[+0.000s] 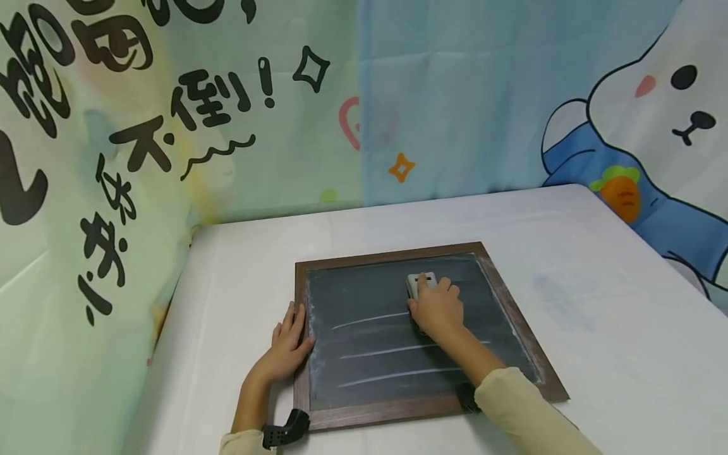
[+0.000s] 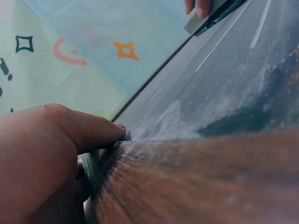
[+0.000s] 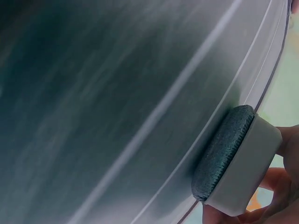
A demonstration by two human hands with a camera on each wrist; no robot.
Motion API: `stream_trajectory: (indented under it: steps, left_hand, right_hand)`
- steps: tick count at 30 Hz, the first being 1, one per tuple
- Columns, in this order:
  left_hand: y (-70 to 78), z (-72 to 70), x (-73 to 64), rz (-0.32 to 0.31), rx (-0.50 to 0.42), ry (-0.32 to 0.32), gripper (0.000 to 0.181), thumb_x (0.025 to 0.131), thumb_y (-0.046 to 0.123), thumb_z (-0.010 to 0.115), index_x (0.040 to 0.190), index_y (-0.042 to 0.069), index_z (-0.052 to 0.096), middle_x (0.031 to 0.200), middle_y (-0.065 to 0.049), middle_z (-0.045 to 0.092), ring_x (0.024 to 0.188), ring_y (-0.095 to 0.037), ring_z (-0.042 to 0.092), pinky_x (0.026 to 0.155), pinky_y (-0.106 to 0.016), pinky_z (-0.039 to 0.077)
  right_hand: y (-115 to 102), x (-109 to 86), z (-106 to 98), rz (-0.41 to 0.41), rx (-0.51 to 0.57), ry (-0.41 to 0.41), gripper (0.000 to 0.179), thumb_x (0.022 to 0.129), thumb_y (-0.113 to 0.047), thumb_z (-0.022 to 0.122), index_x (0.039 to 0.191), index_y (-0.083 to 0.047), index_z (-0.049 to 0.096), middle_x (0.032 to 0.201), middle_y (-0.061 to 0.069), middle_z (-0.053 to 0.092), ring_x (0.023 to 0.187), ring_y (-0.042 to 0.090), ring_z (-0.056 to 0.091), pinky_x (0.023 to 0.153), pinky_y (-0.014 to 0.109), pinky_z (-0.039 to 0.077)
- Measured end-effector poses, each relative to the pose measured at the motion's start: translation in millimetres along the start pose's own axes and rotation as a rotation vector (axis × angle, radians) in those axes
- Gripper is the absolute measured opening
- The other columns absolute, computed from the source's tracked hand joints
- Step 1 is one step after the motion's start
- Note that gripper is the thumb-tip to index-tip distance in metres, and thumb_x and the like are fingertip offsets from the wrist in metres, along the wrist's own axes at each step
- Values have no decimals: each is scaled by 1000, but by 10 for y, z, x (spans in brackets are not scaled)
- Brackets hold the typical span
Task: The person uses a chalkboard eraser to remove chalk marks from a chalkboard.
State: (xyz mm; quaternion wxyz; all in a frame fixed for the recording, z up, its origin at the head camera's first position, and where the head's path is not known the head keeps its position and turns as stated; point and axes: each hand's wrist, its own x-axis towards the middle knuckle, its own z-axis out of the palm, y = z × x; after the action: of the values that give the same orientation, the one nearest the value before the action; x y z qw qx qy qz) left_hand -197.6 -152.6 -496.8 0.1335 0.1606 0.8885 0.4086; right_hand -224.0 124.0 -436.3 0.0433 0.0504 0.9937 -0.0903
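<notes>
Chalk lines (image 1: 387, 351): three remain, lower centre; topmost perhaps part-wiped.
Right hand (image 1: 438, 308): fingers grip eraser (image 3: 245, 168).
Left hand (image 1: 286, 351): fingers spread on blackboard (image 1: 364, 291), left side.

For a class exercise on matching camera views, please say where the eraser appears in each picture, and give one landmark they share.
Head: the eraser, on the upper right part of the board, held by the right hand.
Left wrist: the eraser, at the top edge, right of centre.
Right wrist: the eraser, lower right, pad against the board.
Shared landmark: the white lines on the board.
</notes>
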Motion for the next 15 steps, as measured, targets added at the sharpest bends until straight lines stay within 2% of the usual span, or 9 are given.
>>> stream_trajectory:
  steps: [6, 10, 15]
  left_hand:
    - [4, -2, -45, -3, -11, 11, 64, 95, 16, 41, 144, -7, 5, 150, -27, -10, 138, -42, -6, 108, -55, -5]
    - [11, 10, -36, 12, -19, 9, 64, 96, 16, 41, 143, -7, 4, 149, -27, -10, 138, -42, -6, 108, -55, -5]
    - [31, 18, -9, 0, -20, 9, 64, 96, 15, 41, 144, -6, 4, 150, -25, -10, 139, -41, -6, 108, -54, -5]
  right_hand:
    - [-169, -22, 73, -40, -5, 14, 57, 89, -31, 56, 136, -3, 41, 107, 32, 46, 90, 40, 49, 62, 45, 48]
    - [-260, -53, 89, -50, -2, 25, 58, 88, -32, 58, 136, -4, 43, 108, 31, 47, 91, 39, 50, 62, 45, 49]
    - [-381, -85, 102, -76, -17, 39, 57, 87, -34, 59, 135, -5, 44, 109, 30, 48, 91, 38, 50, 61, 43, 50]
